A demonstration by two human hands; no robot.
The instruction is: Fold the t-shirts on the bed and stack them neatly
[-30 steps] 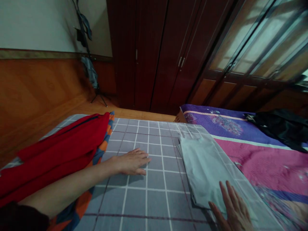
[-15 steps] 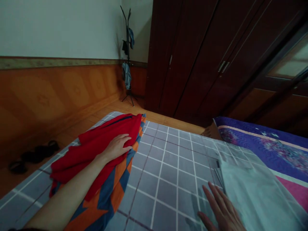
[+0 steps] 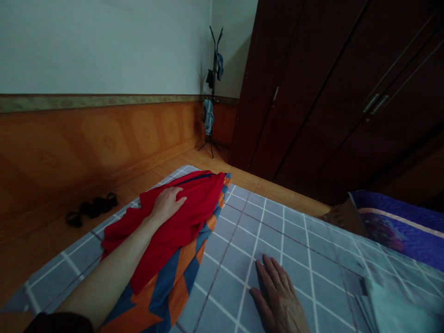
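Observation:
My left hand [image 3: 167, 204] lies on a red piece of clothing [image 3: 189, 222], palm down with the fingers stretched out. That garment is spread at the left side of the bed, and an orange and blue patterned part [image 3: 176, 277] shows along its right edge. Over the grey checked sheet [image 3: 287, 231], to the right of the clothing, is my right hand [image 3: 277, 296]. Its fingers are extended and hold nothing; whether it touches the sheet I cannot tell.
A pale folded cloth [image 3: 402, 300] lies at the lower right. Beyond it is a purple patterned cover [image 3: 398, 226]. Dark shoes [image 3: 93, 208] stand on the floor at left. A coat rack [image 3: 213, 92] and a dark wardrobe [image 3: 294, 101] stand at the back.
The view has turned left, so the room appears shifted right. My right hand has moved left from beside the pale cloth. My left hand has slid away from the red clothing's right edge.

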